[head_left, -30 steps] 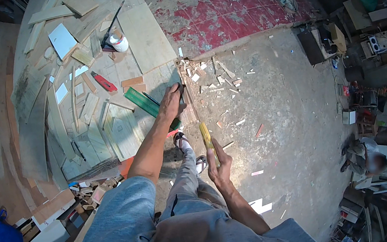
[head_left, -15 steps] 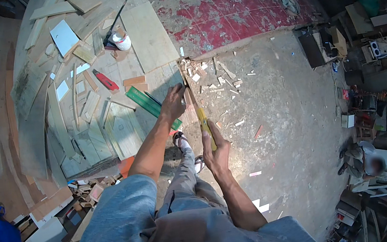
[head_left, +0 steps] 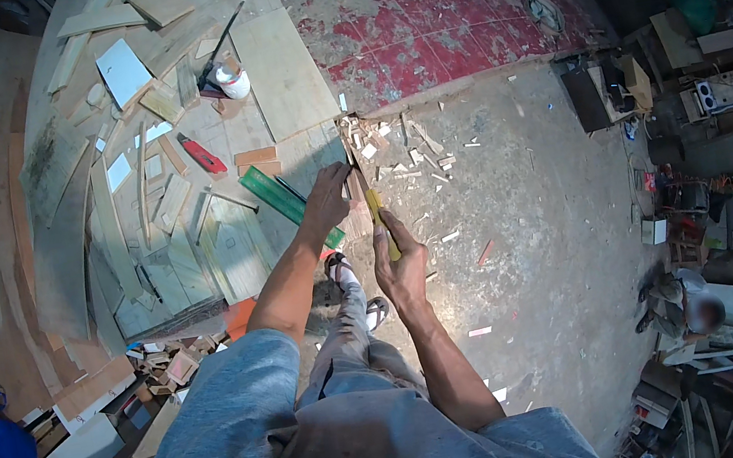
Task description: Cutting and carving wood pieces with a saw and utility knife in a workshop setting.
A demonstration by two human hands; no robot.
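My left hand (head_left: 325,195) is closed at the right edge of the wooden worktop (head_left: 290,98), gripping something mostly hidden under its fingers. My right hand (head_left: 400,262) is wrapped round a long yellow-handled tool (head_left: 374,201), whose narrow end reaches up beside my left fingers, along a narrow wooden edge (head_left: 348,142). A green straight strip (head_left: 271,193) lies beside my left hand with a thin dark stick along it. A red tool (head_left: 202,154), small wood blocks (head_left: 257,160) and a white tub (head_left: 233,83) sit farther up the worktop among scattered boards.
Wood chips (head_left: 401,143) litter the concrete floor at right, below a raised red floor (head_left: 429,11). Offcuts (head_left: 109,438) and a blue bag (head_left: 11,438) are at lower left. Another person (head_left: 671,302) crouches at right among furniture pieces and clutter (head_left: 721,128).
My right hand and the yellow tool have moved forward along the edge toward my left hand, which stays in about the same place, its fingers slightly shifted.
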